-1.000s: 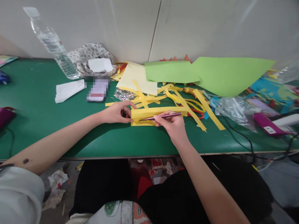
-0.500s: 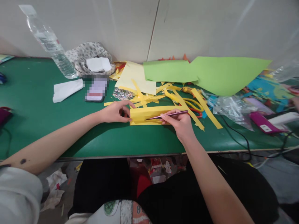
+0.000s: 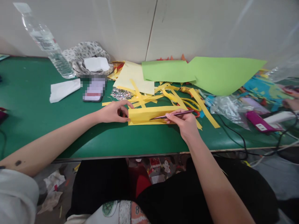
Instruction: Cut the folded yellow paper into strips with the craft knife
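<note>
A folded strip of yellow paper (image 3: 144, 114) lies near the table's front edge, with its fold running left to right. My left hand (image 3: 115, 112) pinches its left end between thumb and fingers. In my right hand (image 3: 185, 123) is a slim, dark pink pen (image 3: 174, 115), held slanting with its thin tip on the paper near the lower crease. The lower fingers of that hand rest at the paper's right part, which they partly hide. Behind the strip lie loose cut yellow paper strips (image 3: 140, 97) and yellow-handled scissors (image 3: 192, 104), partly covered.
Green paper sheets (image 3: 219, 76) and a pale yellow sheet (image 3: 133, 74) lie against the wall. To the left are a phone (image 3: 94, 88), white tissue (image 3: 65, 90) and a water bottle (image 3: 49, 43). A plastic bag (image 3: 230, 107), purple power strip (image 3: 263, 121) and cables are right.
My right hand has moved a little to the right, taking the pen tip along the paper. My left hand keeps its hold at the left end. The whole view has shifted slightly.
</note>
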### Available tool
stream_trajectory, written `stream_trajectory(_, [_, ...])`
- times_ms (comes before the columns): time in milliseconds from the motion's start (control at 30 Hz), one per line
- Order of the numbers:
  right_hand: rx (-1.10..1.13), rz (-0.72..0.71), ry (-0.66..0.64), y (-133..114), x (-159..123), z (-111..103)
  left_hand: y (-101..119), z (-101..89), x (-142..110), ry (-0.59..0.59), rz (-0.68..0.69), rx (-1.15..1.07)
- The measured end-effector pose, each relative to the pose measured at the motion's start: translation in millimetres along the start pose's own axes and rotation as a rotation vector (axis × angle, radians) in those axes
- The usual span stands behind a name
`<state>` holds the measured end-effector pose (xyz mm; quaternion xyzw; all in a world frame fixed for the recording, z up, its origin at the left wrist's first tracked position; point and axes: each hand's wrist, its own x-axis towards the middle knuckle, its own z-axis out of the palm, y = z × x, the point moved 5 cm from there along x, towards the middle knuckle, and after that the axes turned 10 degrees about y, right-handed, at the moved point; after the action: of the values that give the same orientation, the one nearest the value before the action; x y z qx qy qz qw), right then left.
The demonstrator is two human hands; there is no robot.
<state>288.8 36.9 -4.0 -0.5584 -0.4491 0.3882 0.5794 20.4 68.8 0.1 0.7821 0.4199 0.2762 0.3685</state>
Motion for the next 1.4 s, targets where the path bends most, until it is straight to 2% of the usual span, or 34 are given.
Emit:
stream_trajectory(367, [0.016,-0.02,0.05,2,8,-20,1,1.1,0,-0.001,-0.009,-0.008])
stream_trajectory(700, [0.078,0.024,0.118,0,8,-30,-1,1.4,0,-0.001,-0.007,-0.005])
stream_trajectory(833, [0.081,0.029,0.059,-5,-1,-17,0,2.1,0,-0.001,-0.01,-0.018])
stream_trajectory(1033, [0.112,0.077,-0.124,-7,-20,30,0,1.9,0,0.0,-0.001,-0.031])
stream_trajectory(1133, [0.119,0.076,-0.153,-6,-25,48,0,1.9,0,-0.002,0.008,-0.034])
stream_trajectory(1400, [0.123,0.066,-0.209,-5,-31,64,0,1.6,-1,-0.003,0.006,-0.032])
